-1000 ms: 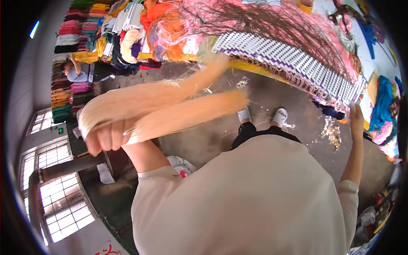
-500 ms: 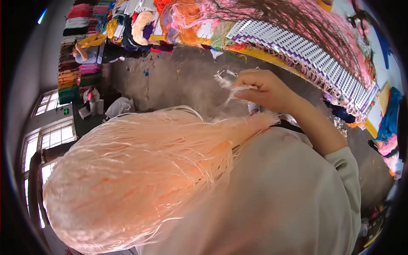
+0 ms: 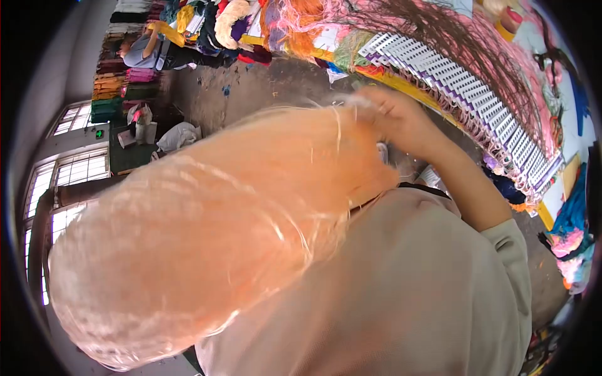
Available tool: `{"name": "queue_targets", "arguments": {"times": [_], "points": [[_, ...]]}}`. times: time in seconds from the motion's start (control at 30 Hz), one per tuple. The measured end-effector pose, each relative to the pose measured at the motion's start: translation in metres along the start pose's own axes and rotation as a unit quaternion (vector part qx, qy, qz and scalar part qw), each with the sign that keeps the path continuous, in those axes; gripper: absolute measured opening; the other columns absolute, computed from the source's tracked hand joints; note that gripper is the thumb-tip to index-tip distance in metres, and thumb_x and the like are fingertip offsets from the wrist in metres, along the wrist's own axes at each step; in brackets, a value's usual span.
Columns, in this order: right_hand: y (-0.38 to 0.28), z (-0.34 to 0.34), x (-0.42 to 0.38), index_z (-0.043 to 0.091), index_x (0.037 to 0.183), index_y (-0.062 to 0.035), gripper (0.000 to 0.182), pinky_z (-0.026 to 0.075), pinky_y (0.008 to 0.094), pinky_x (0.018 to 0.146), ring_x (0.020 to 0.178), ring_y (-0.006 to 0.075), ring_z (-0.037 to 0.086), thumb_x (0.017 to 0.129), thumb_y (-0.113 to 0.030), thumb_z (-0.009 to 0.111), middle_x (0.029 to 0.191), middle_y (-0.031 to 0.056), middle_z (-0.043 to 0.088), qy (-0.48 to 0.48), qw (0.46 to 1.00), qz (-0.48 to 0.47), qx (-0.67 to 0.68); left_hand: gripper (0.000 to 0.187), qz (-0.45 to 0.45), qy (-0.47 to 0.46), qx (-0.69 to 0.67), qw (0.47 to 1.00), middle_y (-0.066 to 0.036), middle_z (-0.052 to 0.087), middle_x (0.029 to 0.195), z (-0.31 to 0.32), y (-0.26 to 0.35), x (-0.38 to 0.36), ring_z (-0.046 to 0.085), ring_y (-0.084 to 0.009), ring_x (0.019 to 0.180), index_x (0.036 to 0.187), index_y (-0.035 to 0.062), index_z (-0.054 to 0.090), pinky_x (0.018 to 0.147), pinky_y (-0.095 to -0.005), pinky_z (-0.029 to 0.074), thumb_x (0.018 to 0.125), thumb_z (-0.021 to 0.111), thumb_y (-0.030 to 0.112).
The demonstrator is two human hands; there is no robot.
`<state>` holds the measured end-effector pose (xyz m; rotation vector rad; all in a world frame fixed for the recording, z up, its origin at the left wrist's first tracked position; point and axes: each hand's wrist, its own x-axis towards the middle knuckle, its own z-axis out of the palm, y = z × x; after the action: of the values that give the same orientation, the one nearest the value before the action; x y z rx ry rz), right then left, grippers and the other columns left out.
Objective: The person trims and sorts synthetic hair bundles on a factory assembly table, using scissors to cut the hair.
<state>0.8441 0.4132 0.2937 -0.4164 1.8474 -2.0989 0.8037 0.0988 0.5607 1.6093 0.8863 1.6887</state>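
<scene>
A large hank of pale peach strands (image 3: 207,225) stretches from the lower left across the front of a beige shirt to the upper middle. My right hand (image 3: 392,122) is at the upper, narrower end of the hank, blurred by motion. Its fingers look closed on whitish strands (image 3: 342,103) at the edge of the hank. Loose light strands lie across the hank's surface. My left hand does not show.
A long table with a yellow edge (image 3: 414,94) holds white-and-purple cards (image 3: 464,94) and colourful yarn. Past the floor (image 3: 213,94), another person (image 3: 143,53) handles yellow yarn near hanging hanks (image 3: 110,88). A white bag (image 3: 180,136) lies at the left.
My right hand has moved slightly up to the hank, whose upper end has risen and spread around the fingers. The view has shifted a little. The other person's arms have lifted.
</scene>
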Motion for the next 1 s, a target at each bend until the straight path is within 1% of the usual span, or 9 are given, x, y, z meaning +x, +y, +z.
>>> {"name": "queue_targets", "arguments": {"times": [0.1,0.17,0.2,0.27,0.4,0.6,0.77,0.83,1.0], "points": [[0.005,-0.010,-0.008,0.062,0.113,-0.0015,0.027,0.047,0.0271,0.085,0.097,0.0122,0.060,0.094,-0.020,0.062,0.104,0.0023,0.066,0.110,0.991,-0.065,0.028,0.027,0.003,0.012,0.006,1.000,0.004,0.047,0.058,0.003,0.005,-0.001,0.049,-0.0081,0.054,0.069,0.0148,0.050,0.054,-0.0210,0.042,0.096,0.050,0.018],[0.007,-0.007,-0.028,0.064,0.110,-0.0055,0.022,0.051,0.0297,0.071,0.081,0.0169,0.065,0.090,-0.014,0.060,0.091,0.0072,0.068,0.171,0.941,-0.254,-0.145,0.027,-0.001,0.020,0.011,1.000,0.004,0.047,0.058,0.004,0.007,-0.001,0.049,-0.0081,0.054,0.069,0.0148,0.050,0.054,-0.0211,0.042,0.096,0.050,0.018],[0.004,-0.011,-0.032,0.064,0.114,-0.0124,0.031,0.051,0.0327,0.077,0.089,0.0219,0.067,0.084,-0.008,0.060,0.100,0.0080,0.068,0.050,0.900,-0.391,-0.188,0.027,0.000,0.026,0.013,1.000,0.004,0.047,0.058,0.004,0.008,-0.002,0.049,-0.0080,0.054,0.069,0.0148,0.050,0.054,-0.0211,0.042,0.096,0.050,0.018],[-0.011,0.017,-0.040,0.064,0.113,-0.0180,0.035,0.050,0.0361,0.080,0.089,0.0239,0.065,0.079,-0.009,0.063,0.102,0.0041,0.066,-0.085,0.916,-0.356,-0.165,0.027,0.000,0.034,0.016,0.999,0.004,0.047,0.058,0.003,0.008,0.000,0.049,-0.0080,0.054,0.068,0.0149,0.049,0.054,-0.0212,0.041,0.096,0.049,0.018],[0.010,0.045,-0.018,0.064,0.100,-0.0143,0.025,0.045,0.0373,0.064,0.069,0.0234,0.057,0.075,-0.015,0.069,0.073,-0.0002,0.057,-0.011,0.853,-0.388,-0.349,0.028,0.004,0.044,0.023,0.999,0.004,0.047,0.057,0.004,0.012,0.000,0.049,-0.0080,0.054,0.068,0.0150,0.049,0.054,-0.0213,0.041,0.096,0.049,0.018],[0.028,0.016,-0.032,0.064,0.100,-0.0166,0.026,0.046,0.0347,0.068,0.072,0.0204,0.059,0.075,-0.010,0.062,0.074,-0.0016,0.057,0.075,0.880,-0.374,-0.283,0.029,0.019,0.082,0.037,0.996,0.004,0.047,0.057,0.004,0.019,-0.011,0.049,-0.0080,0.054,0.066,0.0152,0.049,0.054,-0.0215,0.041,0.096,0.048,0.018],[0.046,0.033,0.019,0.065,0.108,-0.0175,0.028,0.046,0.0362,0.071,0.075,0.0203,0.061,0.082,-0.010,0.057,0.083,0.0004,0.061,-0.047,0.815,-0.348,-0.462,0.030,0.035,0.128,0.055,0.990,0.004,0.047,0.056,0.005,0.032,-0.026,0.049,-0.0079,0.054,0.066,0.0153,0.048,0.054,-0.0217,0.041,0.096,0.047,0.019],[0.071,0.023,0.022,0.064,0.100,-0.0167,0.022,0.046,0.0355,0.073,0.076,0.0217,0.061,0.082,-0.009,0.056,0.084,0.0006,0.062,-0.080,0.795,-0.254,-0.545,0.031,0.041,0.152,0.068,0.985,0.004,0.046,0.056,0.004,0.039,-0.038,0.048,-0.0079,0.054,0.065,0.0153,0.048,0.054,-0.0218,0.041,0.096,0.047,0.019],[0.124,-0.023,-0.008,0.060,0.099,-0.0156,0.021,0.047,0.0428,0.075,0.080,0.0294,0.060,0.079,-0.008,0.059,0.088,0.0062,0.062,-0.039,0.855,-0.118,-0.503,0.031,0.073,0.216,0.086,0.970,0.004,0.046,0.056,-0.010,0.063,-0.084,0.048,-0.0079,0.054,0.064,0.0155,0.048,0.054,-0.0219,0.040,0.095,0.046,0.019]]}}
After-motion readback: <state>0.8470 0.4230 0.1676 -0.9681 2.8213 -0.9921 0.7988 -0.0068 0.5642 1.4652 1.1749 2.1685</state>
